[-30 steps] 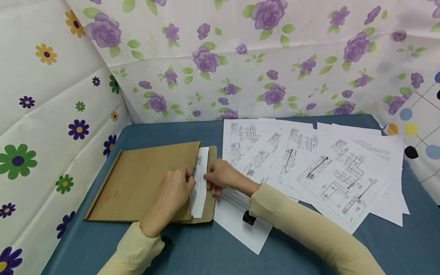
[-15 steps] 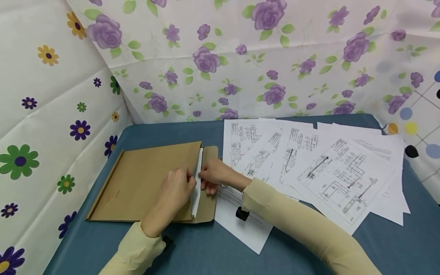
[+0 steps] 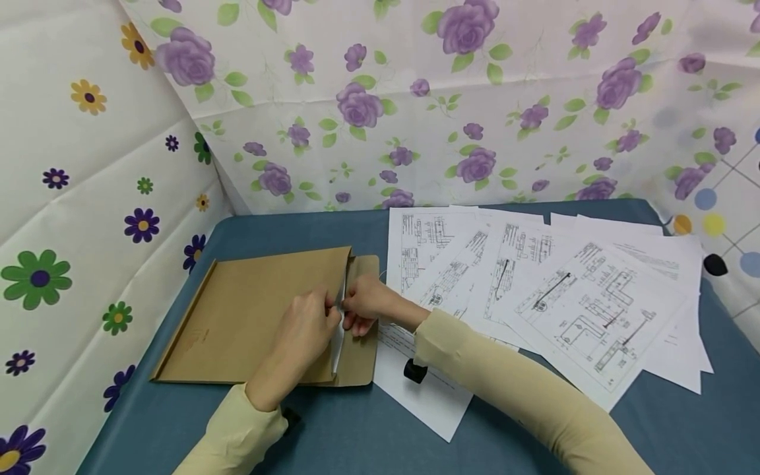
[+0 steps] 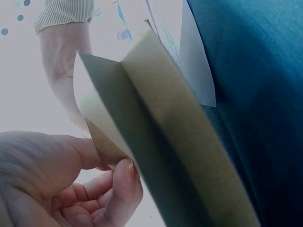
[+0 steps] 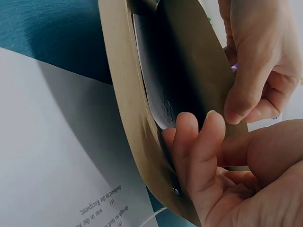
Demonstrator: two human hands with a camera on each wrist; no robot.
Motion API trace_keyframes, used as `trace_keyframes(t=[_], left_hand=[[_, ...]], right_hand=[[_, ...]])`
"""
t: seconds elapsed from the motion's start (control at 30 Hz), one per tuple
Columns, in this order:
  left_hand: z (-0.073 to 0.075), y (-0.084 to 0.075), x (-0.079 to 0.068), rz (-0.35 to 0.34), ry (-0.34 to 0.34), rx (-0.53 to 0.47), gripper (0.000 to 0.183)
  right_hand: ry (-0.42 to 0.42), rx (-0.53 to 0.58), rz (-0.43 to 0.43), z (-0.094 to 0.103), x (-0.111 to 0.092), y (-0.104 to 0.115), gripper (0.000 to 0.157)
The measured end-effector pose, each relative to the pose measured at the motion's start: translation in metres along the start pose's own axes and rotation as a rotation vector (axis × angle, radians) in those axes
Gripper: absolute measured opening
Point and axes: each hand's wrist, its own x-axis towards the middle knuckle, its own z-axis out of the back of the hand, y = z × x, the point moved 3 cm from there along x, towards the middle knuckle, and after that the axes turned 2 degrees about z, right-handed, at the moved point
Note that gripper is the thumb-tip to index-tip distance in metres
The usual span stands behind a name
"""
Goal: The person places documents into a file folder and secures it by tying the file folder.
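A brown kraft document envelope (image 3: 237, 310) lies on the blue table, its open mouth facing right and its flap (image 3: 362, 369) spread flat. My left hand (image 3: 303, 330) pinches the upper edge of the mouth between thumb and fingers, lifting it away from the flap side. White sheets of paper (image 5: 154, 94) sit inside; only a thin strip shows from above. At the mouth, my right hand (image 3: 367, 305) pinches the sheets' outer edge with curled fingers, and its fingertips reach into the opening. A metal rivet (image 5: 176, 191) marks the flap near those fingers.
Printed sheets with technical drawings (image 3: 594, 316) fan out over the right side of the table. A text page (image 3: 427, 402) lies partly under the right forearm, beside the flap. A flowered cloth (image 3: 356, 152) hangs behind the table.
The right hand has moved slightly left toward the mouth, and the white sheets have slid deeper into the envelope, leaving a narrower strip in sight. The left hand keeps its grip.
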Motion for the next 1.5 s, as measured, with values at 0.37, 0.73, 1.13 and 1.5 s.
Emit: trace_keyframes(t=[0.37,0.73,1.13,1.5], left_hand=[[-0.003,0.002,0.001,0.018,0.014,0.000,0.014],[-0.003,0.004,0.004,0.021,0.015,-0.003,0.011],[-0.003,0.008,0.006,0.059,0.030,-0.027,0.010],[-0.005,0.008,0.004,0.057,0.038,-0.027,0.011]], right_hand=[[-0.050,-0.159,0.054,0.000,-0.002,-0.002,0.033],[-0.061,-0.279,0.201,0.011,-0.019,-0.001,0.025],[0.142,-0.246,0.286,0.067,-0.071,-0.026,0.029],[0.097,-0.301,0.147,0.147,-0.138,-0.062,0.042]])
